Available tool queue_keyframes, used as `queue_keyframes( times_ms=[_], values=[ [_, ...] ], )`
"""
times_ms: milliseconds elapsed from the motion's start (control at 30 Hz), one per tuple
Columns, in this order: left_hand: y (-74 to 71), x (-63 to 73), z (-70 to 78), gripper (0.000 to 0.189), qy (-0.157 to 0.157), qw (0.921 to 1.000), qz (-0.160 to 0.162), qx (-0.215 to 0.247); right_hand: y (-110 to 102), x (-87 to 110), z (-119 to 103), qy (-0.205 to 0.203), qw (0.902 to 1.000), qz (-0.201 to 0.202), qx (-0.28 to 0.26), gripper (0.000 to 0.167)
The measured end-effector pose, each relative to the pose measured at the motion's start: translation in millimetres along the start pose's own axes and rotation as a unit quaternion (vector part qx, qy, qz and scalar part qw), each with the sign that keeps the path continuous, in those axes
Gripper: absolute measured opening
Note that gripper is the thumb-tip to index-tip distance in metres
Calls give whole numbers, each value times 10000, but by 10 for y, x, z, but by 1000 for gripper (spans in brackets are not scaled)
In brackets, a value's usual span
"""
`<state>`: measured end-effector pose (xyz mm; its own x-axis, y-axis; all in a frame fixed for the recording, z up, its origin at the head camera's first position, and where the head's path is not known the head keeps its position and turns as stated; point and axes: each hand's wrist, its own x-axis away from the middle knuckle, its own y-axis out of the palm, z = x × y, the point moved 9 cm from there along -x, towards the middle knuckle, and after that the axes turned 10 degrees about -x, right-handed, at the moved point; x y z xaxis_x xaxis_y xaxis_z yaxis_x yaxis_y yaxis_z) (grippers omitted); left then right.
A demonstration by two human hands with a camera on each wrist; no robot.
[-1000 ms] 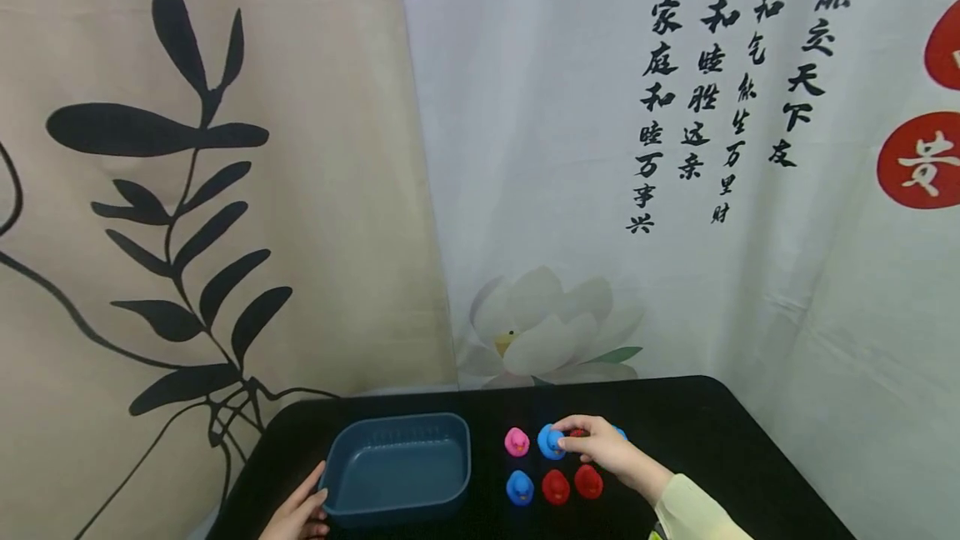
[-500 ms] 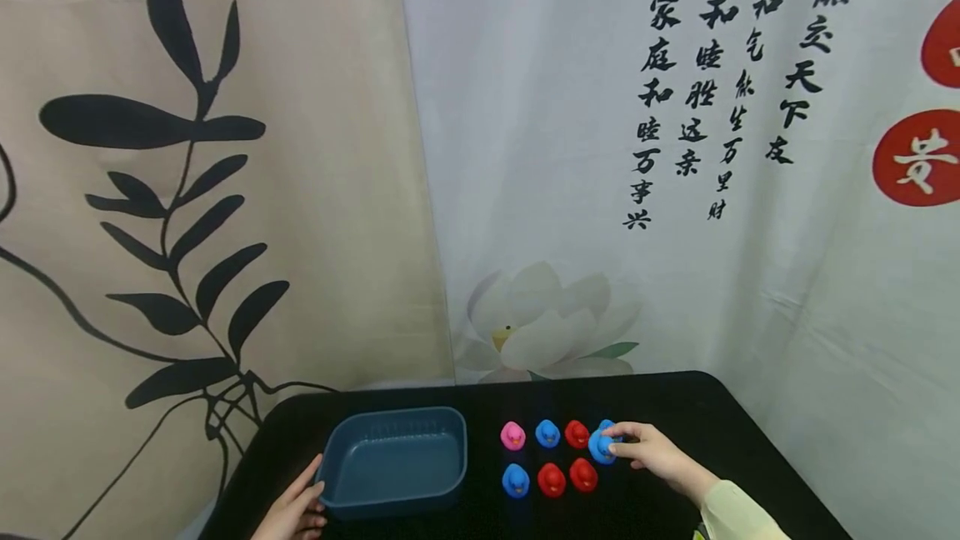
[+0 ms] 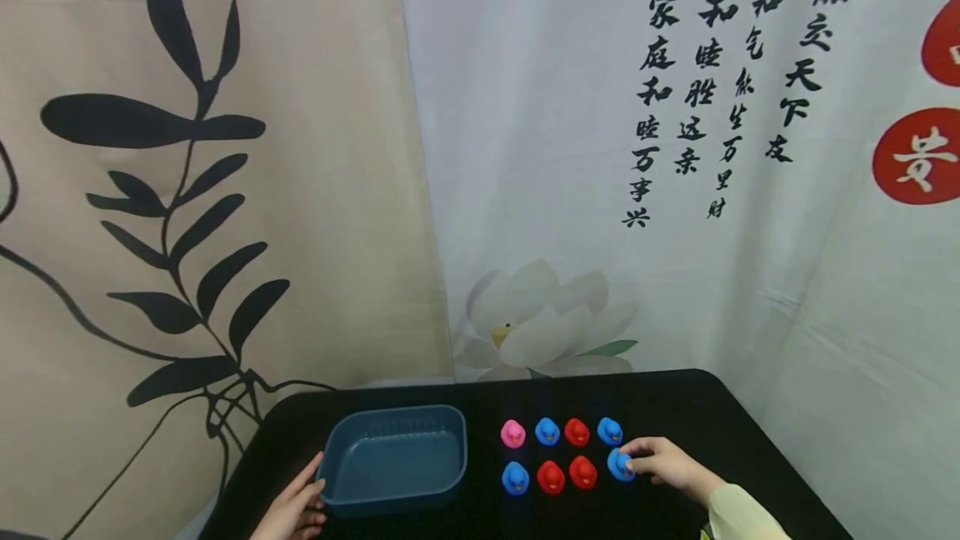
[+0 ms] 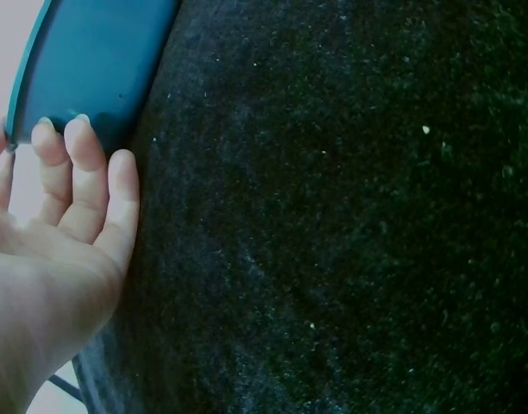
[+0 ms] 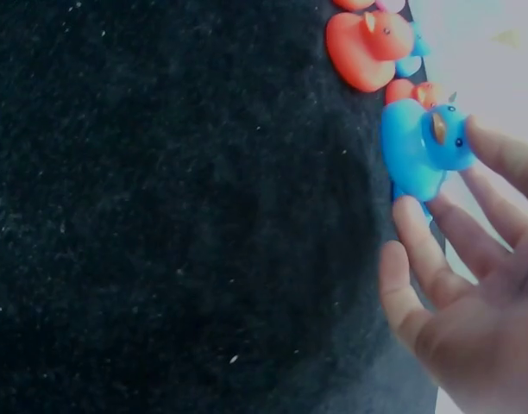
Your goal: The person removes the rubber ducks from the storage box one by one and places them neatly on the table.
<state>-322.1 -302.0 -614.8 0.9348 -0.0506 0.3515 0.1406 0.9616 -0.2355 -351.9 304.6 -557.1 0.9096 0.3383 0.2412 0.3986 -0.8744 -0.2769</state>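
Note:
At the front row's right end, my right hand pinches a blue rubber duck between thumb and fingers. The right wrist view shows this duck's orange beak and the fingertips at its head and body. To its left, two red ducks and a blue duck stand in the same row. The back row has a pink duck, a blue one, a red duck and another blue duck. My left hand holds the left side of a dark blue plastic basin, fingertips against its outer wall.
Everything stands on a black table with rounded back corners. Behind it hangs a pale curtain printed with leaves, a lotus and dark characters. The basin's floor shows bare, left of the ducks.
My right hand has carried the blue duck from over the back row rightward, then toward me to the front row's right end. The left hand stays at the basin.

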Motion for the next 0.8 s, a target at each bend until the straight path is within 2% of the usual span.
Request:
queue_keyframes(
  times_ms=[167, 433, 800],
  values=[
    [22, 8, 11, 74, -40, 9999, -76, 75, -20, 2, 121, 149, 9998, 119, 30, 32],
    [3, 11, 19, 74, -103, 9999, 92, 70, -14, -66, 191, 250, 9993, 273, 47, 32],
    [-11, 11, 2, 75, -154, 9998, 124, 40, 9, -160, 227, 301, 9994, 186, -42, 30]
  ],
)
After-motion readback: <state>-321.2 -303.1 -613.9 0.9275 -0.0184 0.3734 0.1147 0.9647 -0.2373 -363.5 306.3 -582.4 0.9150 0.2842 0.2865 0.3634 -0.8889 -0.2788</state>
